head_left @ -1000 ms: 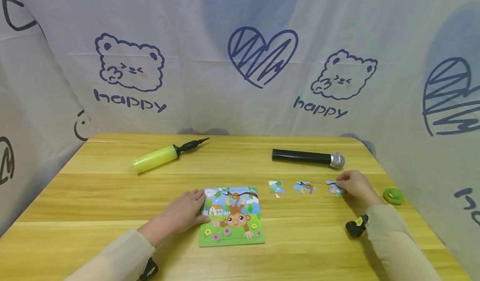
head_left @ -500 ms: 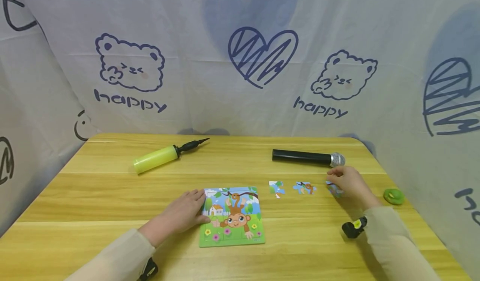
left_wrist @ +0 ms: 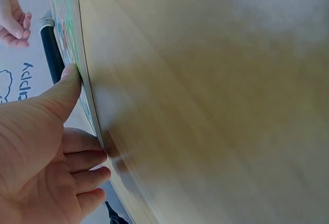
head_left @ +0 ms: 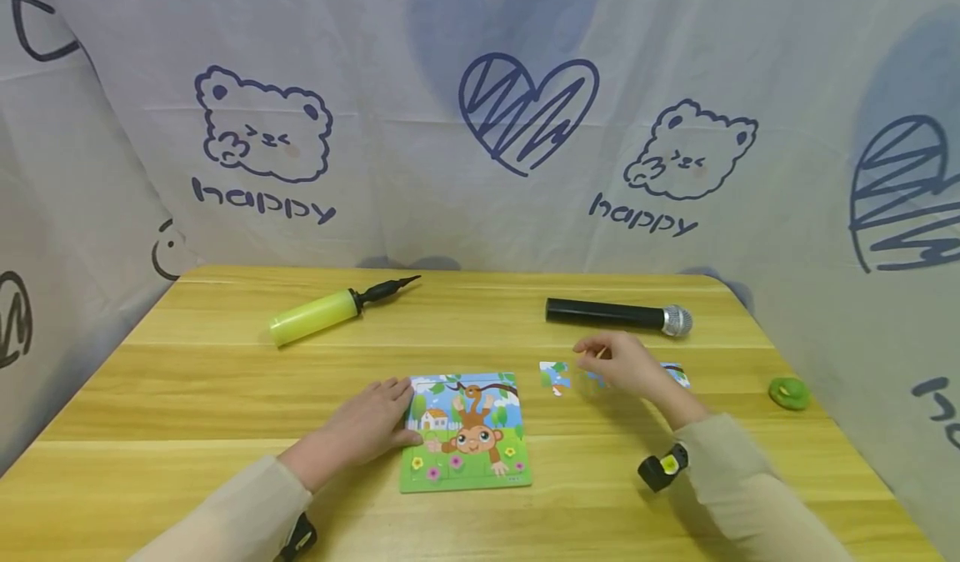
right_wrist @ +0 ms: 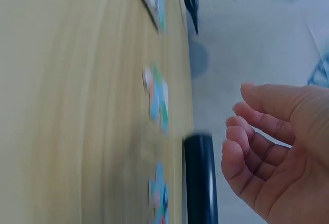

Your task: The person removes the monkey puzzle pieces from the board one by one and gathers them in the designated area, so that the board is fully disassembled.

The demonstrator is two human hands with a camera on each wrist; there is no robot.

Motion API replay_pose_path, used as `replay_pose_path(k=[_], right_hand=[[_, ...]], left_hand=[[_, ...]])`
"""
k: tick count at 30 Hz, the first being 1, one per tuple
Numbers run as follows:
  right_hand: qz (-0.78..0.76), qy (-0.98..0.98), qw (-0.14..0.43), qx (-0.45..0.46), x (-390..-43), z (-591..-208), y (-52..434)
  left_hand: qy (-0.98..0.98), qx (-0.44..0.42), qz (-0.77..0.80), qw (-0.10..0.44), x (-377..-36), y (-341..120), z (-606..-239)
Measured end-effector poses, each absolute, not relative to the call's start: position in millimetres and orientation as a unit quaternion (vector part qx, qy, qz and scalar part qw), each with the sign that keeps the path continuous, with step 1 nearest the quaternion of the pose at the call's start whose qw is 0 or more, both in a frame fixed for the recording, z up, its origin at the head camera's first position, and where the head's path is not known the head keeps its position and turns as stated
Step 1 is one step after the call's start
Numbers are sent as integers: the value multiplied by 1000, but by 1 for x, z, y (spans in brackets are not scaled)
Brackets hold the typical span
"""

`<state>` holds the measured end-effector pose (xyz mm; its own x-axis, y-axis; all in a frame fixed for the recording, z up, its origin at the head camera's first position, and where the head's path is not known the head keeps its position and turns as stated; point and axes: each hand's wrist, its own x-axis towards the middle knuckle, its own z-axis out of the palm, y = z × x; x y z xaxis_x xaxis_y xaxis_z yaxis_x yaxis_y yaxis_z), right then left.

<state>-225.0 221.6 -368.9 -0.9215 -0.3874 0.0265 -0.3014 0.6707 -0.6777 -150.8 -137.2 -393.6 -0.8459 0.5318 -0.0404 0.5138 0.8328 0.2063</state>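
Observation:
A square jigsaw puzzle (head_left: 467, 433) with a monkey picture lies on the table. My left hand (head_left: 362, 425) rests at its left edge, the thumb touching the rim and the fingers lying along the side; in the left wrist view the fingers (left_wrist: 87, 160) are relaxed. Above the loose pieces hovers my right hand (head_left: 626, 368), fingers loosely bent and holding nothing in the right wrist view. Beneath it a middle puzzle piece (head_left: 595, 378) is mostly hidden. Another piece (head_left: 556, 377) lies to its left, and a third piece (head_left: 677, 373) shows partly behind the wrist.
A black microphone (head_left: 607, 314) with a silver head lies behind the pieces. At the back left is a yellow hand pump (head_left: 315, 318) with a black nozzle. A small green coiled object (head_left: 789, 393) sits near the right edge. A printed cloth (head_left: 420, 170) hangs behind the table.
My right hand has left the right-hand puzzle piece and moved leftward over the middle one; the right-hand piece stays on the table. The left hand and the puzzle have not moved.

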Motion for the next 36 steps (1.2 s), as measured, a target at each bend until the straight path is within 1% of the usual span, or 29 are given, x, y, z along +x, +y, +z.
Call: replay_pose_path(k=[8,13,20,27,36], right_hand=[[-350,891,91,-274,-213,-375,173],[-349,878,120,-305,-203,-380,147],[-339,868,137,-335,-196,-388,117],[-345,855,173,-347,-194,-395,92],[-264,883,147,-360,-193,-397,66]], left_hand=[[955,278,90,60,-152,-137,-394],[953,281,94,66,-151,-138,-393],[953,279,97,71,-150,-138,-392],[954,275,97,70,-151,-137,-393],[954,278,89,68,-151,-137,-393]])
